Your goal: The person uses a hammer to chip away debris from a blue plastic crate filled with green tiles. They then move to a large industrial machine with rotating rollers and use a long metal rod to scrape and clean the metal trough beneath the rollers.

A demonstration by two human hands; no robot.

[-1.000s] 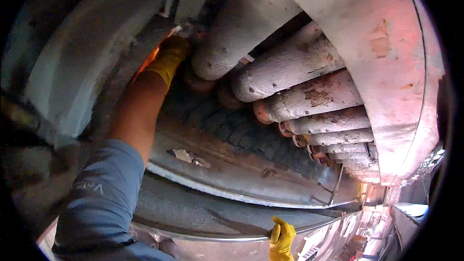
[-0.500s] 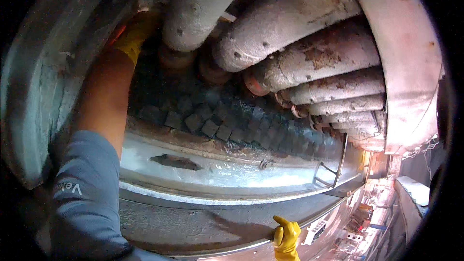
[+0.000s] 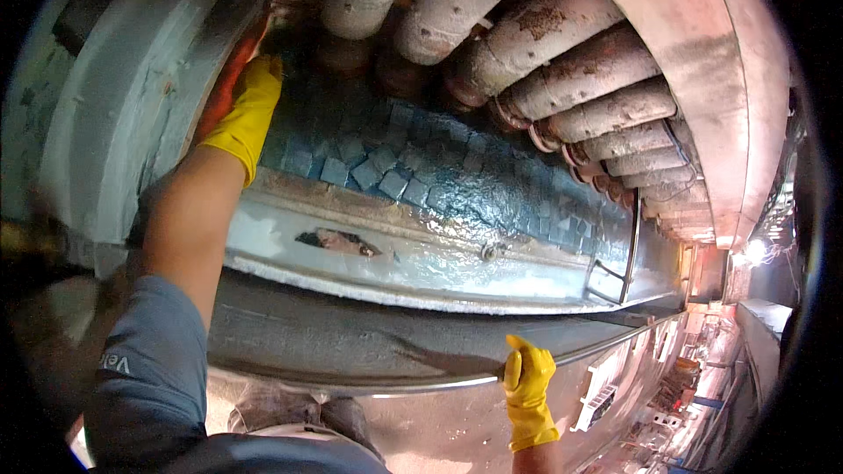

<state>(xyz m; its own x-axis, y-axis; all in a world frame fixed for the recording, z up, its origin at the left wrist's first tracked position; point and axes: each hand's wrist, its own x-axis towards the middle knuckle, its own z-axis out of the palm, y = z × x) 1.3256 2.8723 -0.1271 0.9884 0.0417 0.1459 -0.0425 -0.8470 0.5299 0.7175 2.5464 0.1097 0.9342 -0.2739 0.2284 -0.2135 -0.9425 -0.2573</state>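
Observation:
My left hand (image 3: 257, 98), in a yellow rubber glove, reaches into the far left end of a wet trough. It lies against an orange-red strip (image 3: 230, 79) along the pale side wall; its fingertips are lost in shadow, so I cannot make out a grip. Toward the front, my right hand (image 3: 529, 379), gloved the same way, is closed over the metal rail (image 3: 439, 389) at the trough's near edge. Between the hands, many grey-blue square blocks (image 3: 383, 184) lie in the trough, wet and shiny.
Thick, stained pipes (image 3: 536, 35) hang in a row over the far side, beside a broad pale beam (image 3: 694, 44). A bent metal bar frame (image 3: 625, 268) stands across the trough at right. The pale inner ledge (image 3: 421, 259) has a ragged hole (image 3: 338, 242).
My view has tilted and drawn back, and the blocks look brighter. My left hand shows more of its glove, out of the dark corner. My right hand stays at the rail.

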